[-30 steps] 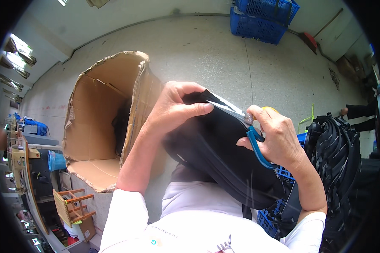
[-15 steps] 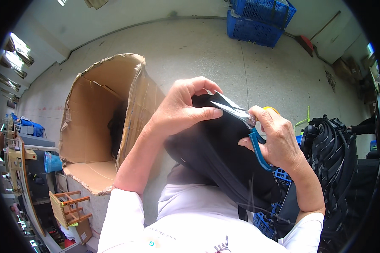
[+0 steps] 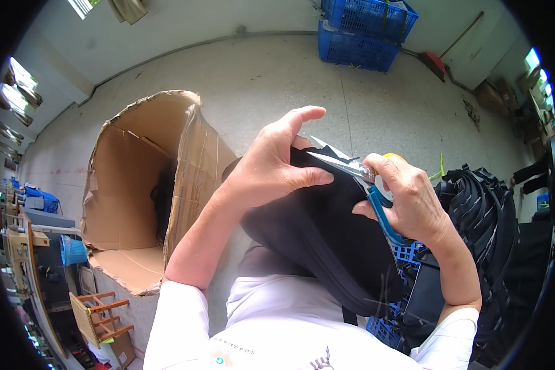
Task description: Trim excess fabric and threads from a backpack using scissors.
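Note:
My right hand [image 3: 410, 197] is closed on a pair of scissors [image 3: 381, 216] with blue handles and a bit of yellow. Their silver blades point left, parted, with a dark edge of cloth between them. A padded-looking black fabric piece [image 3: 327, 240] hangs under both hands and over my lap. My left hand [image 3: 274, 157] grips its upper edge near the blade tips, the thumb lying on the cloth. The left index finger is lifted and stretched out; its other fingers are mostly hidden behind the fabric.
A large open cardboard box [image 3: 194, 179] lies to my left, something dark inside. Many black straps [image 3: 484, 216] are heaped at right, near a blue crate [image 3: 382, 330]. Blue crates [image 3: 357, 49] stand by the far wall; a wooden stool [image 3: 98, 314] is at lower left.
My left index finger has lifted away from the cloth edge. The scissors' blades now straddle the dark cloth edge. The whole view has shifted slightly.

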Action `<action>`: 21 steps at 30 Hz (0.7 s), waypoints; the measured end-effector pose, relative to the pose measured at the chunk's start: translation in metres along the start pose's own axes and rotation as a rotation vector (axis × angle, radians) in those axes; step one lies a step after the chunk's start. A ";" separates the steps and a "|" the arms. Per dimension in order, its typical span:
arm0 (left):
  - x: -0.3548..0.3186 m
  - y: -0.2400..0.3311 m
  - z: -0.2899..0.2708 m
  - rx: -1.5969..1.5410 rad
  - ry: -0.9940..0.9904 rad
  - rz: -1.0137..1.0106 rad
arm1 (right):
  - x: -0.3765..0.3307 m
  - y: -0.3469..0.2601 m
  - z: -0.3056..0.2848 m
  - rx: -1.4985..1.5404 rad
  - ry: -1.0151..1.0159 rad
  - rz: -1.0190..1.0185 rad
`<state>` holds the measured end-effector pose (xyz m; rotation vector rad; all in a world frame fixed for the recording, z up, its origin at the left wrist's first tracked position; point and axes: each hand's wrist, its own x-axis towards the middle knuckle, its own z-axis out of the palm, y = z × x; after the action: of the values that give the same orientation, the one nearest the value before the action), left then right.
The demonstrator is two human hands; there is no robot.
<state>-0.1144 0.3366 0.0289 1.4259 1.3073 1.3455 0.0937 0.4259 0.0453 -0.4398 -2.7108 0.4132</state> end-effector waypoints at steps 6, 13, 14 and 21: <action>0.004 0.007 0.005 -0.040 -0.049 -0.047 | -0.012 0.007 -0.008 0.000 -0.076 0.055; 0.009 0.016 0.015 -0.012 -0.067 -0.091 | -0.001 0.011 -0.026 0.001 -0.154 0.024; 0.010 0.016 0.016 -0.011 -0.070 -0.090 | -0.001 0.011 -0.028 0.005 -0.196 0.024; 0.014 0.013 0.021 0.040 -0.132 -0.090 | -0.017 0.032 -0.021 -0.129 -0.094 -0.110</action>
<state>-0.0924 0.3500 0.0413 1.4398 1.3026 1.1528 0.1249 0.4540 0.0484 -0.3108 -2.8472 0.2358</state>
